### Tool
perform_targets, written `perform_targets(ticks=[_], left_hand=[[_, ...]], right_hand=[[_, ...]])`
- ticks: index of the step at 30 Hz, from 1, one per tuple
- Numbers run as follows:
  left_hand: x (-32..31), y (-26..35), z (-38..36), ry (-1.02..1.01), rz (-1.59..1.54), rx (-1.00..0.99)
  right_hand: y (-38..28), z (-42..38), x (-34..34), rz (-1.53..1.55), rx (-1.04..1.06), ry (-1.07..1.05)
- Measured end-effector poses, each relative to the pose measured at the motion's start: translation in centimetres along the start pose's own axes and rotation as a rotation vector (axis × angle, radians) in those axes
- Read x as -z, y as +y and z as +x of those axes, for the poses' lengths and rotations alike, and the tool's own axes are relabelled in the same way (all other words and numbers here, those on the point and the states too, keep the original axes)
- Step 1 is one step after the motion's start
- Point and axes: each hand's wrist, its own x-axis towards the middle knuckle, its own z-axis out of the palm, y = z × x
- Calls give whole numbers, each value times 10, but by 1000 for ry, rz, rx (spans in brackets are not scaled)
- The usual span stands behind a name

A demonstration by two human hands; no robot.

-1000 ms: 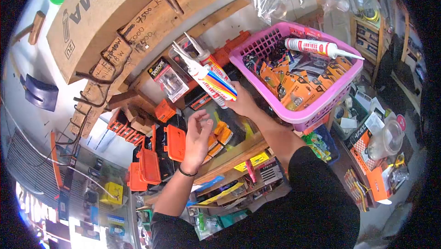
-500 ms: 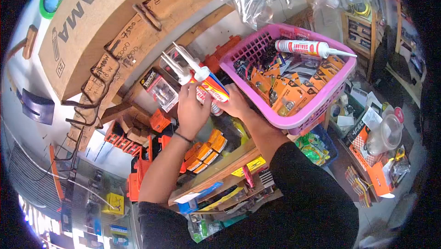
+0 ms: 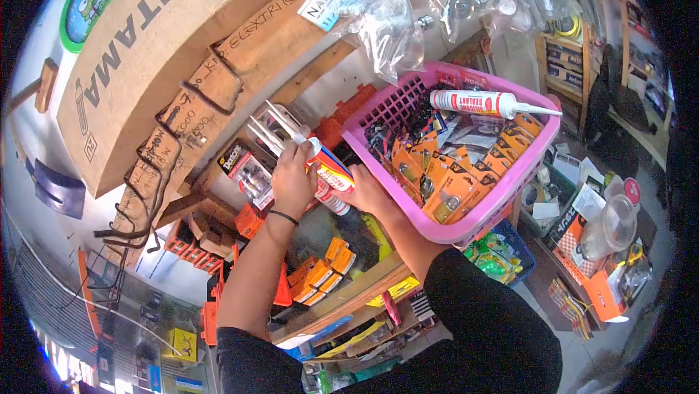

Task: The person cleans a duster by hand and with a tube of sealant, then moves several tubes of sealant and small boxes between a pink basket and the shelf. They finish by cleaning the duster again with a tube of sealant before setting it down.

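Observation:
In the middle of the view, my left hand (image 3: 293,184) is closed around the upper part of a bundle of sealant tubes. My right hand (image 3: 364,190) grips the lower part of the front sealant tube (image 3: 333,168), which has a red, blue and yellow label. White nozzles point up and to the left from the bundle, which is tilted. My fingers hide part of the tubes behind the front one. Right of my hands, another white-and-red silicone sealant tube (image 3: 475,103) lies across the top of a pink basket (image 3: 466,232) full of orange-carded packets.
Orange-and-yellow boxes (image 3: 320,277) stand on the glass counter below my hands. A blister pack (image 3: 247,176) leans behind them. Plastic-bagged goods (image 3: 386,37) hang above the basket. A wooden beam with metal hooks (image 3: 218,77) runs along the upper left, beside a large cardboard box (image 3: 145,81).
The view has tilted, so the basket and the beam sit lower in it. My hands still hold the tubes and have shifted slightly down and left in the view.

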Motion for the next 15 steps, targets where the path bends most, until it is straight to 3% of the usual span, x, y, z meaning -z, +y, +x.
perform_targets(ticks=[15], left_hand=[[-21, -7, 16, -82, 158, 84]], right_hand=[[5, -3, 3, -44, -79, -147]])
